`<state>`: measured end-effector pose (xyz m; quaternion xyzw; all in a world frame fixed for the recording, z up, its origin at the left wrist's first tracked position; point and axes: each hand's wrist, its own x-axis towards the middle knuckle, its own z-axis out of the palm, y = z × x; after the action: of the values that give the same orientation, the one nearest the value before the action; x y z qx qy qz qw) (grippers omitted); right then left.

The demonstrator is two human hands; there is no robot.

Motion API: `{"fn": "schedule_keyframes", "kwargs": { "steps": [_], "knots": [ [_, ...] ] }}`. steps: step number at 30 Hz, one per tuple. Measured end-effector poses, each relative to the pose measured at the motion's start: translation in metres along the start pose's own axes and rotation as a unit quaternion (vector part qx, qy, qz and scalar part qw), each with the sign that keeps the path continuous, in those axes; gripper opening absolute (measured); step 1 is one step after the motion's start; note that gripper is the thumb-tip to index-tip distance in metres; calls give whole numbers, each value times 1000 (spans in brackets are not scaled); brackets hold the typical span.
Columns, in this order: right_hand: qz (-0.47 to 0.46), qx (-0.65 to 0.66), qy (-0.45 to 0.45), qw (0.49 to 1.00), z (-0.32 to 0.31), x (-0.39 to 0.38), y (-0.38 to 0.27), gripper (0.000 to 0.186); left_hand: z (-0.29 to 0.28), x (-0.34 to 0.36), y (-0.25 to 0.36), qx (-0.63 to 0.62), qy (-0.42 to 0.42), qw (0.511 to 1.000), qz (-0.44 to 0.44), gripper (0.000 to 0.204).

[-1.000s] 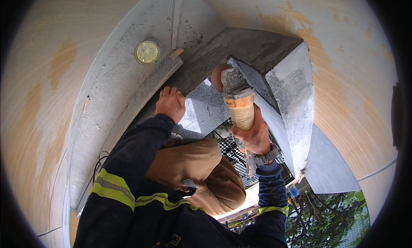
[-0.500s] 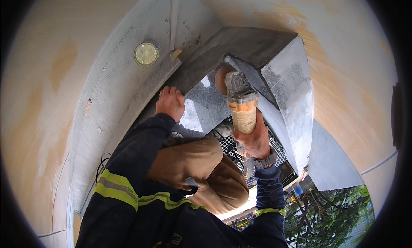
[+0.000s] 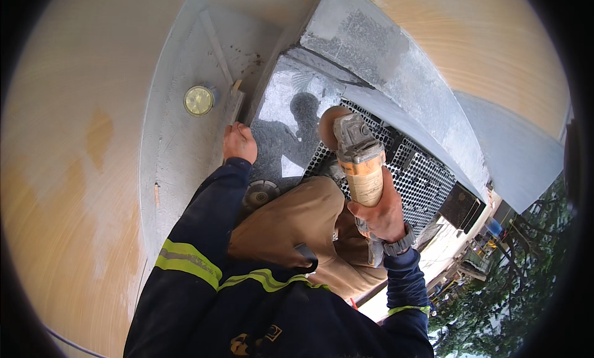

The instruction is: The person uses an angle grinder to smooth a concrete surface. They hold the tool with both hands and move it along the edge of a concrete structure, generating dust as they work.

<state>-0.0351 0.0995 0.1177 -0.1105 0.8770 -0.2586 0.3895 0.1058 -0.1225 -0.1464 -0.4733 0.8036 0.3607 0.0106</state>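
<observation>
Angle grinder [image 3: 362, 166], held just toward three o'clock from the middle of the view, has its head aimed toward eleven o'clock, near a grey panel [image 3: 278, 95] and a dark perforated mat [image 3: 427, 181]. The right hand [image 3: 380, 212] is wrapped firmly around its body. The left hand [image 3: 240, 141], at ten o'clock, has its fingers curled at the edge of a ledge [image 3: 232, 107]; whether it grips that edge or merely leans there, I cannot tell.

The main risk, as I judge it, is kickback: one hand alone carries the tool, so if a running disc [image 3: 333, 128] snagged on the panel's edge or in the mat's holes, the wrist might not hold it. The knee [image 3: 318, 197] lies near, at about six to seven o'clock from the disc, where a slip could catch the trousers. No guard shows over the visible part of the disc, and both hands are bare to chips. Whether the disc spins cannot be told.

The grinder looks hard-used: a scuffed, dusty grey head, an orange band behind it, then a pale tan, wrapped-looking barrel. Its reddish-brown disc stands out toward ten o'clock from the head.
</observation>
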Motion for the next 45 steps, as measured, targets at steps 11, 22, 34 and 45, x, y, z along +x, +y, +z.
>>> {"fn": "schedule_keyframes", "kwargs": {
  "steps": [11, 22, 34, 45],
  "knots": [
    [28, 113, 118, 986, 19, -52, 32, 84, 8, 8, -16, 11, 28, 999, 9, 41],
    [-3, 117, 157, 981, 43, -27, 14, 81, 6, 13, -13, -133, 118, 976, -125, 35],
    [38, 108, 175, 978, 118, 35, -29, 83, 1, 4, -6, -2, 99, 993, -66, 22],
    [83, 78, 212, 971, 135, 68, -37, 80, 3, 6, -7, 17, 73, 996, -38, 19]
  ]
}}
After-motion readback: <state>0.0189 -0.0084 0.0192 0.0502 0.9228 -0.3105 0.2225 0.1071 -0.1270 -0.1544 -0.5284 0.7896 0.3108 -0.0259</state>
